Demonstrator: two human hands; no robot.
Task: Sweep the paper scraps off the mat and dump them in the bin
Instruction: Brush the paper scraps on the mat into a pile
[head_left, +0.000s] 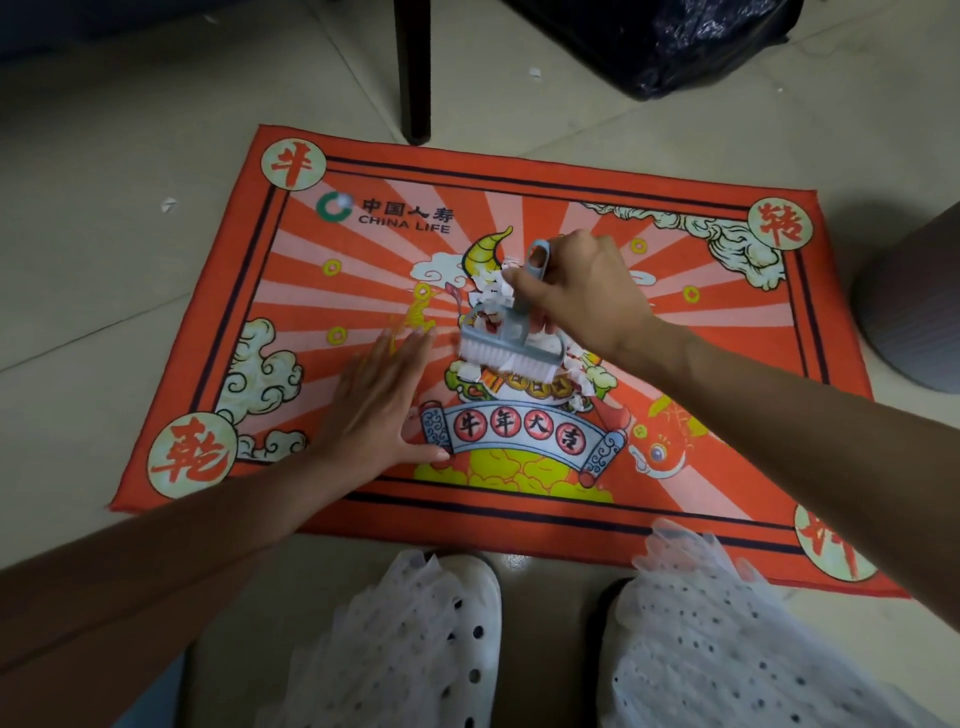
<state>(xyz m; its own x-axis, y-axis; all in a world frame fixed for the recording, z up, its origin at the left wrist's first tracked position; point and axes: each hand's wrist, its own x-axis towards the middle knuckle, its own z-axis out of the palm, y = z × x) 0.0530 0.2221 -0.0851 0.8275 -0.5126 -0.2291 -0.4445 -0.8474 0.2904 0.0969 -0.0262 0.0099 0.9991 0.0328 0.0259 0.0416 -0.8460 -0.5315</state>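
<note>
Right hand (582, 296) grips the pale blue plastic brush (511, 345), bristles among white torn paper scraps (491, 293) at the centre of the red printed fabric mat (727, 457). Left hand (382, 402) presses flat, fingers straight, near the mat's front edge.

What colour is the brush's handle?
Light blue handle, white bristles on the brush; head view.

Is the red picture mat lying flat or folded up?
Spread flat. The red picture mat lies open on the tiled floor, with three corners and the whole middle picture showing.
</note>
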